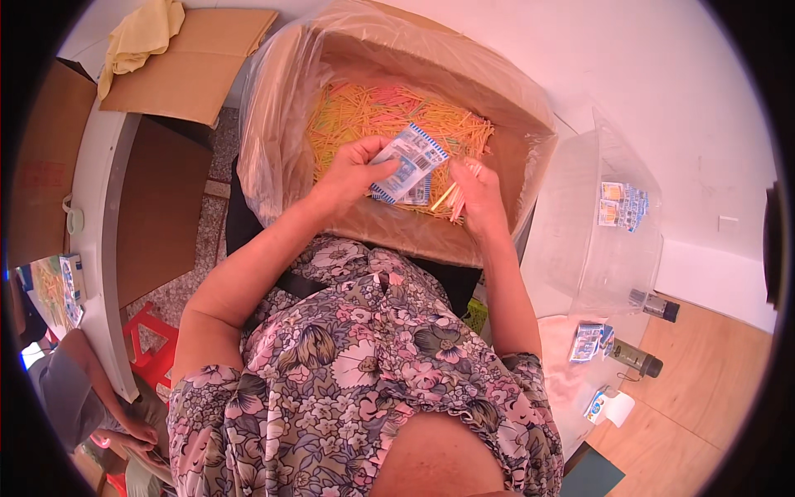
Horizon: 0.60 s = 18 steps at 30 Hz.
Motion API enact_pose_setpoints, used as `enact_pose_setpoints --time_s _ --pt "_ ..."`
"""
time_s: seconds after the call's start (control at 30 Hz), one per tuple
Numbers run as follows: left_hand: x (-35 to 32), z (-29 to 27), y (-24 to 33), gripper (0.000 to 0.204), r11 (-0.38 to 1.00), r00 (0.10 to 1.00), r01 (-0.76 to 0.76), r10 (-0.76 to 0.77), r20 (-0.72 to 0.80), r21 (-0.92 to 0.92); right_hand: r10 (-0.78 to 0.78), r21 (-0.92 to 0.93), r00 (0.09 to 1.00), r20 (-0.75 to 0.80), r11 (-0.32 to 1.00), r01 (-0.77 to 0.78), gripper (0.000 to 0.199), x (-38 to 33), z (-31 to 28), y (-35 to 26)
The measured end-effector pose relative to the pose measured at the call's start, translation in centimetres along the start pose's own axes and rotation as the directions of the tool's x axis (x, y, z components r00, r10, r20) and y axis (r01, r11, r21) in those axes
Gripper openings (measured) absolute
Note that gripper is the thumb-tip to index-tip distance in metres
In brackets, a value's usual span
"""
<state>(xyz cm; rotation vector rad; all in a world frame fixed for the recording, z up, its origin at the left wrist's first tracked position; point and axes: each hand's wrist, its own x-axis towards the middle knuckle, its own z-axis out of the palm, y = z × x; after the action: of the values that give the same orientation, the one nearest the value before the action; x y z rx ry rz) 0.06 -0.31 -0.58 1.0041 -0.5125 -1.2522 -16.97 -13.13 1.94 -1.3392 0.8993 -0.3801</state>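
Note:
A blue-and-white printed packet (416, 156) is pinched between the thumb and fingers of my left hand (352, 172). My right hand (484, 197), just beside the packet's right end, is closed around several thin pink and yellow sticks (451, 201). Both hands are over a cardboard box (402, 228) lined with clear plastic. Inside it lies a loose heap of thin sticks (373, 108), mostly yellow and orange, with some pink and green. A second packet (416, 197) shows below the held one; I cannot tell whether it lies on the heap or is held too.
At right, a clear plastic bin (571, 248) has several packets (623, 205) in it. Further packets (586, 342), a dark bottle (636, 358) and a small white-and-blue box (609, 406) lie nearer. A cardboard sheet (190, 66) with a yellow cloth (141, 37) is far left. Another person (79, 398) sits left.

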Motion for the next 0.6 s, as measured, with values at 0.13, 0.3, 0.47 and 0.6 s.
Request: enact_pose_setpoints --time_s 0.13,0.3,0.47,0.6 --pt "0.3 0.6 0.4 0.015 0.996 0.997 0.076 -0.077 0.002 0.048 -0.473 -0.803 0.871 0.132 0.464 0.373 0.023 1.0 -0.8 3.1" --pt "0.3 -0.2 -0.3 0.019 0.996 0.997 0.045 -0.041 -0.063 0.071 -0.243 -0.743 0.954 0.177 0.603 0.291 0.023 -0.1 0.9 1.6" --pt "0.4 -0.6 -0.9 0.023 0.996 0.994 0.014 -0.004 -0.11 0.089 0.104 -0.652 0.952 0.288 0.749 0.116 0.024 0.2 1.5 3.8" --pt "-0.2 -1.2 -0.8 0.017 0.992 0.992 -0.07 0.081 -0.097 0.103 0.115 -0.494 0.961 0.252 0.869 0.025 0.023 0.0 1.0 2.0"
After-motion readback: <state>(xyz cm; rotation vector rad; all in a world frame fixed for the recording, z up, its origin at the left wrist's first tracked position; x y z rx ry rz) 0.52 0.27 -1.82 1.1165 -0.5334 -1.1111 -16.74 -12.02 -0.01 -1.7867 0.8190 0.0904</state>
